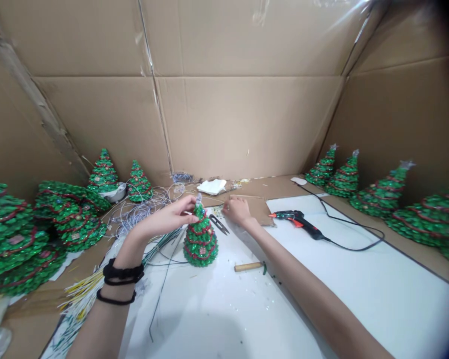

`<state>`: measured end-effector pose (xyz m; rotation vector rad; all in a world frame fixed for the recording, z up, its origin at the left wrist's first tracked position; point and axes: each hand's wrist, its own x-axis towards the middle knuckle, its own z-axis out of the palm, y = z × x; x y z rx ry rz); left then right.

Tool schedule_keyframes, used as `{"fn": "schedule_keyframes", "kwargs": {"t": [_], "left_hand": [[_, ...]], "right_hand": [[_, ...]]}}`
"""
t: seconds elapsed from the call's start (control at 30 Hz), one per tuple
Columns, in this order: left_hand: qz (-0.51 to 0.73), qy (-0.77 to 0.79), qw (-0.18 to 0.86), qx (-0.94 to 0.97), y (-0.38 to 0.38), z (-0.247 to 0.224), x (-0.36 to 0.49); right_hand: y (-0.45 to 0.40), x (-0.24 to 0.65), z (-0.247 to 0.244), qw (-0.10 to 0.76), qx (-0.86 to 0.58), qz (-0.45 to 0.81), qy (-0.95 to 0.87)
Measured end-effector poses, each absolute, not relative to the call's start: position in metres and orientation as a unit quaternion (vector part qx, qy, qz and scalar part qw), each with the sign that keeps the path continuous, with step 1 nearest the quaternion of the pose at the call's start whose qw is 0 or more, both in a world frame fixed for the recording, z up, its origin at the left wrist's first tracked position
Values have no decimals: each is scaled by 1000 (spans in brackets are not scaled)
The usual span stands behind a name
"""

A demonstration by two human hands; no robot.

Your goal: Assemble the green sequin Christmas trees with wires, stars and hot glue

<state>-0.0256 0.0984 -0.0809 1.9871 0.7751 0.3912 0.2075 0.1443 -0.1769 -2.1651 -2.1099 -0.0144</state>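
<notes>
On a white board inside cardboard walls, a miniature Christmas tree [201, 239] is standing upright, left hand [185, 212] curling fingers around its tip, right hand [237, 210] half-closing over small beads [217, 209].

- Views on record: one, the head camera, worn on the person's head.
- Vantage: above and behind the work, with the left forearm [110, 299] entering between 7 and 8 o'clock and the right forearm [307, 291] between 4 and 5.
- Facing: forward and down; cardboard wall [247, 114] towards 12 o'clock, white work surface [205, 314] towards 6.
- Range: within arm's reach; left hand [183, 212] near centre towards 8 o'clock, right hand [238, 209] towards 5.
- Breadth: wide, taking in green trees near 9 o'clock [7, 224] and 3 o'clock; darkened edge noted at 2 o'clock.
</notes>
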Motion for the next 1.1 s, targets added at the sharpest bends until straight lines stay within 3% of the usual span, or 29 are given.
{"fn": "schedule_keyframes", "kwargs": {"t": [0.63, 0.97, 1.1], "left_hand": [[103, 381, 406, 824, 89, -75, -19], [161, 416, 395, 803, 99, -103, -5], [244, 415, 386, 787, 104, -112, 2]], "right_hand": [[149, 196, -190, -11, -661, -60, -748], [151, 203, -196, 63, -646, 3, -760], [160, 215, -197, 119, -630, 60, -765]]}}
